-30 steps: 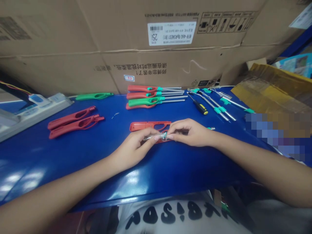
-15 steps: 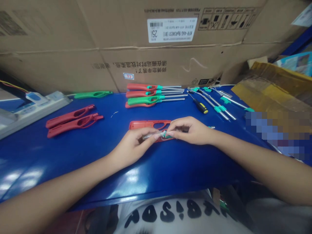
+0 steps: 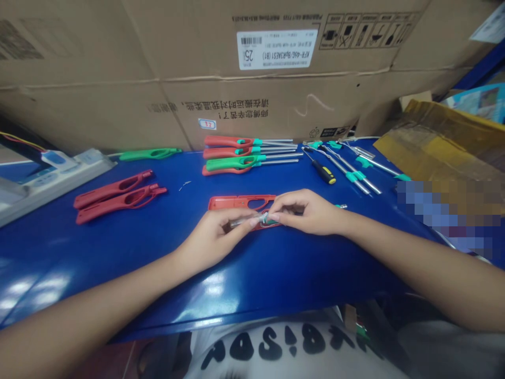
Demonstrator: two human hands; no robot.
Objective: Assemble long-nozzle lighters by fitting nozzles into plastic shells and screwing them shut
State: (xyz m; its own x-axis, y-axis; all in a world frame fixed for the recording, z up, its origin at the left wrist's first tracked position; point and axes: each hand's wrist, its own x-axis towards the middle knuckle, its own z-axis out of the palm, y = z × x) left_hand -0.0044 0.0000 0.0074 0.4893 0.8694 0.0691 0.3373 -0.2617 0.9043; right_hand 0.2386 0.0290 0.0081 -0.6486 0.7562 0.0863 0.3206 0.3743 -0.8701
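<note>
A red lighter handle shell (image 3: 236, 202) lies open side up at the middle of the blue table (image 3: 276, 263). Just in front of it my left hand (image 3: 215, 237) pinches a small clear and metal inner part (image 3: 246, 220). My right hand (image 3: 307, 211) pinches the same part's teal end from the right, and a metal tube tip (image 3: 342, 206) pokes out past that hand. Both hands rest on the tabletop over the shell's near edge.
Two red shell halves (image 3: 118, 196) lie at left, a green one (image 3: 150, 153) behind them. Assembled red and green lighters (image 3: 244, 155) lie at the back, a yellow-handled screwdriver (image 3: 324, 172) and metal tubes with teal collars (image 3: 355, 171) at right. Cardboard boxes (image 3: 236, 73) wall the rear.
Both hands stay pinched on the small part over the red shell, with only slight finger shifts. The view has drifted a little.
</note>
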